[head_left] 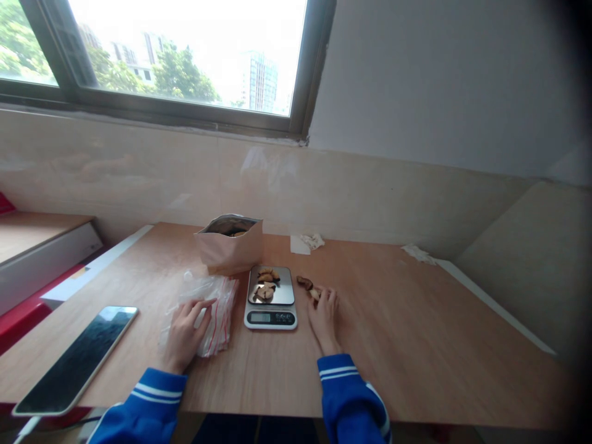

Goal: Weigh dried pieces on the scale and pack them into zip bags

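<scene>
My left hand lies over a stack of clear zip bags with red strips, its fingers loosely stretched out and apart. To the right of the bags is a kitchen scale; its small display is too blurred to read. Brown-and-tan pieces, apparently dried mushrooms, rest on the scale's shiny plate. My right hand is on the table just right of the scale, with its fingers closed round a dried mushroom piece. A darker dried mushroom lies just beyond those fingertips.
Behind the scale stands an open brown paper pouch with more pieces inside. A phone on a cable lies at the left front of the wooden table. Crumpled tissue and a white card are near the wall.
</scene>
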Demonstrator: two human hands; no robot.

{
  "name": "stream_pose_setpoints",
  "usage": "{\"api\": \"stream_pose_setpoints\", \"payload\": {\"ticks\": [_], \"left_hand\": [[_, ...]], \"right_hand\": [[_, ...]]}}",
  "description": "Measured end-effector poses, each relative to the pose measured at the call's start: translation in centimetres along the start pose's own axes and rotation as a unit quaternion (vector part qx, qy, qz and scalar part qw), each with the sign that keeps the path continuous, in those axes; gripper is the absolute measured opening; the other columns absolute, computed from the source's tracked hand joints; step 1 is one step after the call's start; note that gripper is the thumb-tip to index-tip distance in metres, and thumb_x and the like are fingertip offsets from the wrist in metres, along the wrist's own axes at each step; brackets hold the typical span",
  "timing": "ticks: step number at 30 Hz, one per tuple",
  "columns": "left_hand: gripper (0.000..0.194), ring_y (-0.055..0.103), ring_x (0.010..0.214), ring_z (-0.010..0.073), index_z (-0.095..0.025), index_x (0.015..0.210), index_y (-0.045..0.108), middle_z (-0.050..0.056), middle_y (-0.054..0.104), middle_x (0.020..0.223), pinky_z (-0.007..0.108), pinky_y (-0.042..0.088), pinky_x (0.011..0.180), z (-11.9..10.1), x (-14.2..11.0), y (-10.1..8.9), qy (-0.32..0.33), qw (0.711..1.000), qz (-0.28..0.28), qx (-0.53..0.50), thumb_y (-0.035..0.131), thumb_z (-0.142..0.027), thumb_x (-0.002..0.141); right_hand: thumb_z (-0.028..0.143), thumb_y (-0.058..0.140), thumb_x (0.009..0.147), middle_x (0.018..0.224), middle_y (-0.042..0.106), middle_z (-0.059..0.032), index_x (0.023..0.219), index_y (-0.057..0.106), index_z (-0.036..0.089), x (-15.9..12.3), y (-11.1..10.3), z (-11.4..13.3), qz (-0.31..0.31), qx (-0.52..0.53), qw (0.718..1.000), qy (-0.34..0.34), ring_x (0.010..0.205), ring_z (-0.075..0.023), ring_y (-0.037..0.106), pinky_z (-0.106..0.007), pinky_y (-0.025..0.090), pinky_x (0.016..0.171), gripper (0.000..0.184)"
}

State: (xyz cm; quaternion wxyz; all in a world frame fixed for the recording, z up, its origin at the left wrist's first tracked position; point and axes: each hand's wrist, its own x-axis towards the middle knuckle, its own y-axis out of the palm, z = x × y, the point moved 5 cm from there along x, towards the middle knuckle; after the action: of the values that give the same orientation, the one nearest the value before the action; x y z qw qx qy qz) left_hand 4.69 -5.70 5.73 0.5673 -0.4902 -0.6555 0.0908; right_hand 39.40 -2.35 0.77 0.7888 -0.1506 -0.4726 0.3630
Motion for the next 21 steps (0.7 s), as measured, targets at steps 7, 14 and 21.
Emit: {"api": "stream_pose_setpoints", "payload": {"ticks": [7,14,21], "left_hand": [[0.025,0.058,0.088,0.0209,-0.023,0.106,0.066,0.005,0.062,0.092,0.037,0.045,0.081,0.0,0.0,0.0,-0.002,1.000,0.000,0.003,0.047,-0.028,0.090],[0.024,0.058,0.089,0.0205,-0.022,0.105,0.065,0.005,0.062,0.093,0.036,0.045,0.081,0.1,-0.1,0.2,-0.002,1.000,0.007,0.002,0.047,-0.028,0.091],[0.024,0.058,0.088,0.0205,-0.023,0.105,0.066,0.005,0.063,0.092,0.036,0.046,0.081,-0.1,0.0,0.0,-0.001,1.000,0.005,0.002,0.047,-0.028,0.091]], "right_hand": [[0.029,0.051,0.089,0.099,0.057,-0.0091,0.106,0.055,0.018,0.5,-1.1,2.6,-0.045,0.165,0.985,-0.018,0.087,-0.0191,0.056,-0.033,0.050,0.076,0.021],[0.026,0.054,0.091,0.108,0.064,-0.0088,0.116,0.056,0.020,0.4,-1.5,6.1,-0.081,0.192,0.971,-0.118,0.103,-0.0181,0.060,-0.034,0.051,0.088,0.026],[0.014,0.039,0.092,0.116,0.066,-0.0071,0.098,0.066,0.022,0.1,-0.8,7.1,0.035,0.162,0.969,-0.184,0.112,-0.0180,0.059,-0.040,0.046,0.099,0.029]]}}
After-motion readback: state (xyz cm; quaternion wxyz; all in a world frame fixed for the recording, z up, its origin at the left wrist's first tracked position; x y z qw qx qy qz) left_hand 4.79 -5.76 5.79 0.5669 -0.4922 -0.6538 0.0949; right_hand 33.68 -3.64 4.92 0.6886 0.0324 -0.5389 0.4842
